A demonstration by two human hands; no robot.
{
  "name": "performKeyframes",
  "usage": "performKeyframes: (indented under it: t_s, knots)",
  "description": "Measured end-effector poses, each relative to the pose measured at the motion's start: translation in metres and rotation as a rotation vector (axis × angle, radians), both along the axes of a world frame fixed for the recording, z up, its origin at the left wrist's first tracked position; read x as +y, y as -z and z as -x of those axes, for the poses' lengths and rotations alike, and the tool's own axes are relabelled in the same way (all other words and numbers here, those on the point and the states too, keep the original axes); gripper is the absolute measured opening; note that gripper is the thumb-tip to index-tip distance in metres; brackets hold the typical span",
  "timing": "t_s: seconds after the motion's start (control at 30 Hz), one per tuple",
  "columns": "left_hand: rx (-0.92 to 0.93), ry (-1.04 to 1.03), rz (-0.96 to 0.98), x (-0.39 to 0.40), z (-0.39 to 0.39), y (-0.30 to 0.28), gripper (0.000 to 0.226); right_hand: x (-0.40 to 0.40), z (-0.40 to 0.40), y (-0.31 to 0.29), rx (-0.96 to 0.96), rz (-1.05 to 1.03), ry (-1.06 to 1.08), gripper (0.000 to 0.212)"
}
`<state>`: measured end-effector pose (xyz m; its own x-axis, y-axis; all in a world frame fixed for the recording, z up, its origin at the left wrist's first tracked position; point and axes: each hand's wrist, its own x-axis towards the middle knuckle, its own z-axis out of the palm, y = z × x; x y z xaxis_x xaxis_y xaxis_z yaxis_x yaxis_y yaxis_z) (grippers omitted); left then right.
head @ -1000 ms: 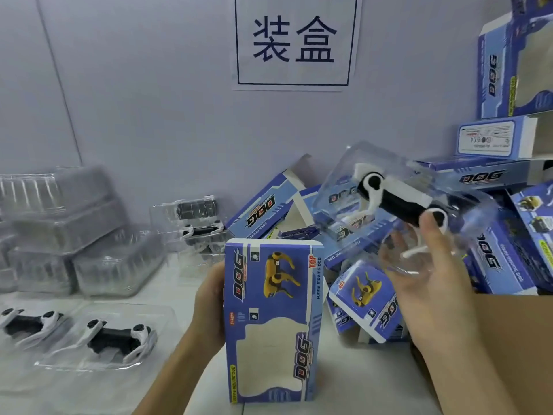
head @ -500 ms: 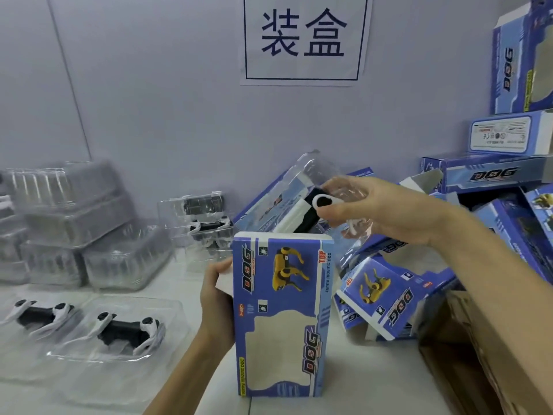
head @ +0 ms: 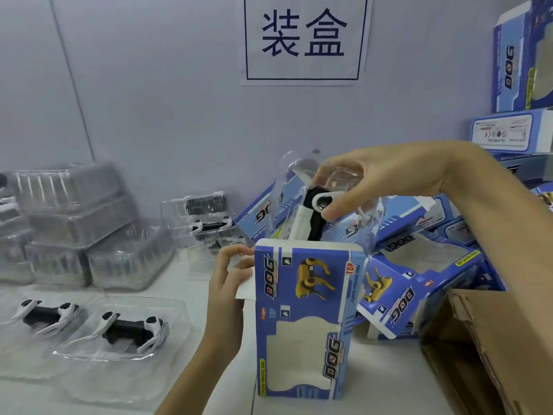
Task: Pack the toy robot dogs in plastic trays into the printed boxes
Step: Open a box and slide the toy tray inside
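Box stands upright on the table, left hand holding its side flap. Right hand pinches the clear tray with its toy dog, lower end inside the box's open top.

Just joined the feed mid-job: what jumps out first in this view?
Centre frame, the right hand lowers a black-and-white toy robot dog in a clear plastic tray into the open top of an upright blue printed box, which the left hand steadies by its side flap. Above on the wall hangs a white paper sign with two large Chinese characters. More trayed dogs lie at lower left.
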<state>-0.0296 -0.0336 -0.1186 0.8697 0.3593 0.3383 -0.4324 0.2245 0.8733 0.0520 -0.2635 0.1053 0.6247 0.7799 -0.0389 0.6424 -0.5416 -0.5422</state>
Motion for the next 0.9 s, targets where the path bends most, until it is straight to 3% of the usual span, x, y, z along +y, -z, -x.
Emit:
performKeyframes:
  t_s: [0.17,0.27,0.4,0.53,0.6,0.7,0.83,0.9]
  knots:
    - [-0.118,0.024,-0.12,0.006,-0.001,0.0,0.014,0.016,0.005,0.006,-0.028,0.106,0.004,0.07]
    - [-0.194,-0.036,-0.293,0.012,-0.001,0.003,0.023,0.024,0.008,0.014,-0.022,0.121,-0.021,0.069]
    - [-0.228,-0.047,-0.389,0.012,0.003,0.005,0.024,0.022,0.011,0.032,0.048,-0.049,-0.038,0.059]
    - [-0.274,0.008,-0.372,0.007,0.008,0.0,0.031,0.016,0.013,0.06,0.033,-0.244,0.037,0.068]
    - [-0.302,-0.046,-0.475,0.005,0.012,0.0,0.023,0.013,0.014,0.075,0.066,-0.394,0.056,0.069]
    - [-0.326,-0.103,-0.649,0.0,0.015,0.003,0.044,0.008,0.016,0.093,0.082,-0.538,0.023,0.07]
    - [-0.346,-0.176,-0.64,-0.009,0.015,0.002,0.036,0.004,0.021,0.101,0.228,-0.614,-0.104,0.037]
    - [-0.341,-0.199,-0.601,-0.011,0.015,0.002,0.035,0.004,0.024,0.109,0.379,-0.7,-0.065,0.039]
